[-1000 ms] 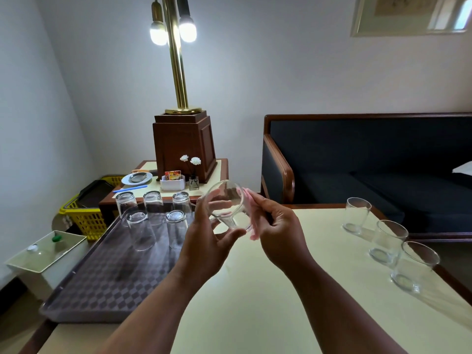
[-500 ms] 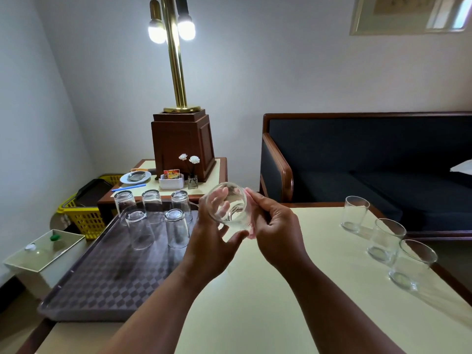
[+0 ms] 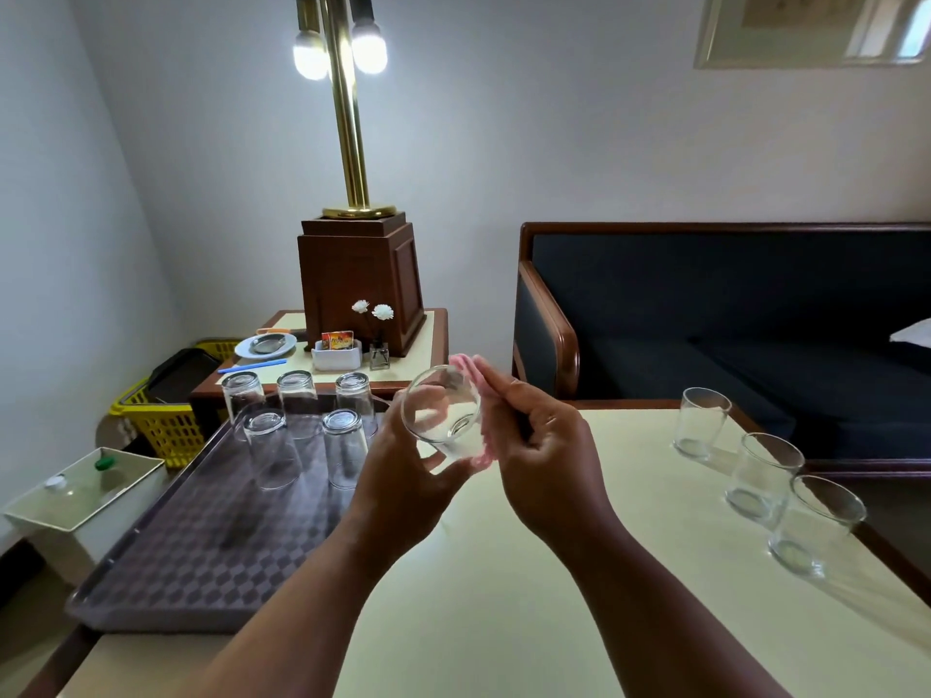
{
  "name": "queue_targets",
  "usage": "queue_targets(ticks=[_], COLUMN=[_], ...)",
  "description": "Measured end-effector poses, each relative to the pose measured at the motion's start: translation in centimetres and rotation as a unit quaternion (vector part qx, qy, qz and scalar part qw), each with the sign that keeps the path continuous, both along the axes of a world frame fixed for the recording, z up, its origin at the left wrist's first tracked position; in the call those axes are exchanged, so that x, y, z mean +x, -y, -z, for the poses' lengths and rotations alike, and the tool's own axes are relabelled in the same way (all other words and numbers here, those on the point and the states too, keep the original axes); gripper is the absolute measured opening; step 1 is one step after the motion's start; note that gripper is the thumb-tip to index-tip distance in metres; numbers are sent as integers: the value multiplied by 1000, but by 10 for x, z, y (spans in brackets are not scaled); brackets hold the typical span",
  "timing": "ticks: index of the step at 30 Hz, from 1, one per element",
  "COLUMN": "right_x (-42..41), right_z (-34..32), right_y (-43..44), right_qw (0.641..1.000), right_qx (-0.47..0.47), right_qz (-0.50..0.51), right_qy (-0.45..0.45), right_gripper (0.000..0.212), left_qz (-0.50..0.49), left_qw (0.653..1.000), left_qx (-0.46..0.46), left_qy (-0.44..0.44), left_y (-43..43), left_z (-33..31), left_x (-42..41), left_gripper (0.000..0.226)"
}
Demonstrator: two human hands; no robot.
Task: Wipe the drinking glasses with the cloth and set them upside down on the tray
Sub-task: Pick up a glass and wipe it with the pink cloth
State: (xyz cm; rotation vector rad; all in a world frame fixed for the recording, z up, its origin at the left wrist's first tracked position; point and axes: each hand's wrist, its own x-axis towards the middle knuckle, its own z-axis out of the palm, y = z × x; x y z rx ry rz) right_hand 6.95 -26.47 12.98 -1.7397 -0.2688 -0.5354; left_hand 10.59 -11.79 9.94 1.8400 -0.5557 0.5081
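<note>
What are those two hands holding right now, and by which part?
The left hand grips a drinking glass round its side wall, thumb underneath. The right hand pinches a pink cloth, pressed against the glass's outer side.

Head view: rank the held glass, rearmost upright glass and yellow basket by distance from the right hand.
1. held glass, just left of the right hand.
2. rearmost upright glass, right, on the table.
3. yellow basket, far left, beyond the tray.
</note>
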Motion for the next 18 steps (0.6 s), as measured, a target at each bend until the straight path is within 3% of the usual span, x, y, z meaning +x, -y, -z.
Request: queue_targets(ticks=[5, 9, 14, 18], right_x=[7, 2, -3, 2], right_z=[6, 1, -2, 3], right_y=[3, -1, -3, 3], right_qw=[999, 1000, 1000, 999], right_qx=[-6, 11, -6, -9], right_qz=[24, 12, 7, 20], right_qy=[-36, -16, -2, -28], right_gripper=[35, 35, 37, 37], left_qz=[-5, 22, -13, -14], left_qw=[998, 1000, 1000, 999], left_qx=[-62, -3, -16, 7], left_qy=[0, -7, 21, 37], left_y=[7, 11, 6, 3], left_z=[-2, 3, 0, -4], left_x=[-1, -2, -1, -3], left_gripper=[74, 92, 81, 88])
